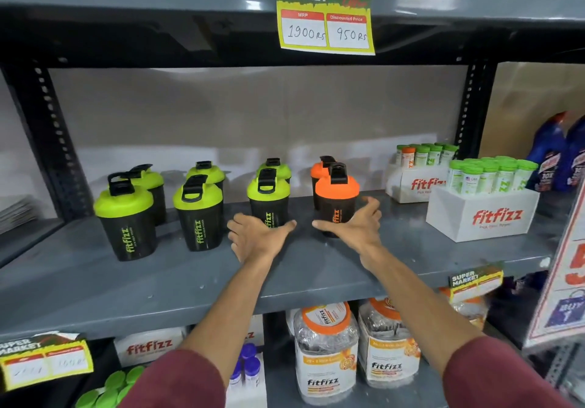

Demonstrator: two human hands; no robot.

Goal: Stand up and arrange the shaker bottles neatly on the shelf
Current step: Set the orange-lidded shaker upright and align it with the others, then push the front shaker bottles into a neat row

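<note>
Several black shaker bottles stand upright in pairs, front and back, on the grey shelf (158, 281). From the left, the front ones are a green-lidded shaker (126, 217), a second (198, 214) and a third (269, 198), then an orange-lidded shaker (336, 198). Behind the front row, more green-lidded ones and one orange-lidded one are partly hidden. My left hand (256, 236) is open just in front of the third green shaker. My right hand (351, 225) is open in front of and beside the orange shaker, fingers spread. Neither hand grips anything.
Two white fitfizz boxes of green-capped tubes (481, 208) (414, 173) stand at the shelf's right. Blue bottles (557, 154) are on the far right. A price sign (324, 14) hangs from the shelf above. Jars (326, 353) fill the lower shelf.
</note>
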